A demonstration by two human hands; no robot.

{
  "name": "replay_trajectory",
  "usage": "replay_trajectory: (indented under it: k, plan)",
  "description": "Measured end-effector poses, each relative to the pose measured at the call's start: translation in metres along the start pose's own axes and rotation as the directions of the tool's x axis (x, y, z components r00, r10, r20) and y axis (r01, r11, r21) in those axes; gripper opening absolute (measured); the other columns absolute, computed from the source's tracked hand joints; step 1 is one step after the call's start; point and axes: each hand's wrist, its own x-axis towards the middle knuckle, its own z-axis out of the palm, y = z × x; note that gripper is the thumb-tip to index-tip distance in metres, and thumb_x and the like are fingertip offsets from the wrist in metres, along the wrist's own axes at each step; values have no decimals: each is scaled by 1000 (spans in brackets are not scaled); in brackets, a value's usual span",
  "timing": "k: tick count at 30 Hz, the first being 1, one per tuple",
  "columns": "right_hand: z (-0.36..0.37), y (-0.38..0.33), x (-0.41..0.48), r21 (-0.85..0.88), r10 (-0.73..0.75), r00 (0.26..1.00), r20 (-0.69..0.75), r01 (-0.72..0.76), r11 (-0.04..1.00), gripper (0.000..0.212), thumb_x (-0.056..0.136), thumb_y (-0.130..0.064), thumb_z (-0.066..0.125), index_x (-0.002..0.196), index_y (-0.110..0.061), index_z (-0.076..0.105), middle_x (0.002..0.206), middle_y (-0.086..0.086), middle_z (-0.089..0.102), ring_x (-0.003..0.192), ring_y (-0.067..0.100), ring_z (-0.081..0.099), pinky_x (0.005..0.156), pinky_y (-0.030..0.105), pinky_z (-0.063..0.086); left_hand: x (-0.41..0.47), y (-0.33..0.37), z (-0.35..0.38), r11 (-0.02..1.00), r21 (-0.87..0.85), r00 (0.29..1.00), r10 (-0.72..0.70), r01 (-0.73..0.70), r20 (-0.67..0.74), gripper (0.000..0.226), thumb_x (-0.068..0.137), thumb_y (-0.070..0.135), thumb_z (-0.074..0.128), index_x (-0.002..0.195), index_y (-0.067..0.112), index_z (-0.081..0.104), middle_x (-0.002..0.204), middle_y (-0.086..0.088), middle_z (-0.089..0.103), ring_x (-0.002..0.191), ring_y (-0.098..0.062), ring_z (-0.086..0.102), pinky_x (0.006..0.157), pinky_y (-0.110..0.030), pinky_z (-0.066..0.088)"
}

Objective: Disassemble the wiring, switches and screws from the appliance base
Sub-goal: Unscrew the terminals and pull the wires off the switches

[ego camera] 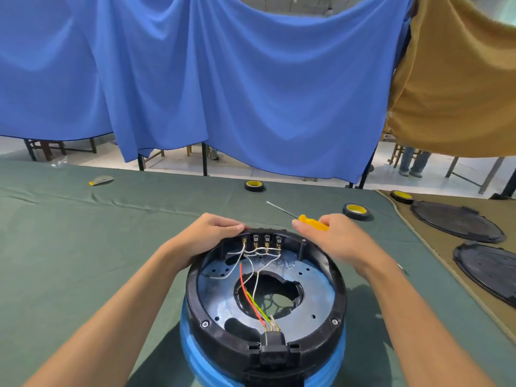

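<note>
The appliance base stands upturned between the two forearms, its inside exposed. The left hand grips the far-left part of its black rim with curled fingers. The right hand hangs over the far-right part of the rim with its thumb and fingers curved about the yellow handle of a screwdriver. I cannot tell whether it actually holds the tool or only reaches for it. Between the fingertips of both hands sits a row of four switches, and the white wires are still joined to their terminals. A red wire and a yellow-green one run back toward the wrists into the power socket, which is also still fitted. Two rim screws remain seated below the forearms. Two black round covers lie well out beyond the right hand. Judging by all this, the base is merely opened, and the wiring, switches and screws are all yet to come off.
</note>
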Motion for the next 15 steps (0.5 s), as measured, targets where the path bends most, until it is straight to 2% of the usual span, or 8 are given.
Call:
replay_trajectory:
  k: [2,4,6,8,10,15]
  plan:
    - [5,-8,2,19,-61,998,-34,62,998,57,88,-60,53,65,-9,47,53,-7,31,55,16,32,54,31,25,0,-3,2,997,-79,1000,0,1,8,19,95,23,60,100,27,78,101,-3,75,95,-18,72,80,-26,54]
    - [13,-17,6,136,-77,992,-104,90,987,53,91,-49,58,75,2,60,56,-4,43,56,14,39,55,29,32,1,-4,4,988,-153,1000,-16,15,-2,20,94,18,61,97,24,79,101,-6,75,95,-20,72,79,-26,54]
    - [22,-26,8,325,-62,986,-153,109,939,33,88,-39,66,78,-8,68,60,-5,53,57,11,46,53,22,37,4,-4,5,984,-179,1000,-27,23,-17,19,93,15,61,96,21,80,100,-7,75,95,-21,72,81,-28,53]
    - [27,-33,9,524,-39,986,-160,118,844,19,84,-29,73,80,-11,69,61,-3,54,49,8,45,44,17,33,6,-3,5,984,-179,999,-30,26,-22,18,92,16,62,98,20,79,101,-5,75,95,-19,72,79,-25,53]
    - [28,-35,10,654,-45,990,-132,121,747,19,80,-22,77,81,-5,68,56,2,50,41,6,39,38,17,28,9,-2,4,982,-190,999,-30,25,-24,18,92,16,62,98,19,79,100,-3,76,94,-17,72,72,-18,54]
    - [28,-30,10,741,-64,993,-103,119,661,15,79,-12,76,71,-6,65,50,2,43,40,10,29,38,19,21,16,-2,3,980,-198,999,-23,14,-40,18,90,15,63,92,22,80,95,2,76,87,-9,72,64,-11,51]
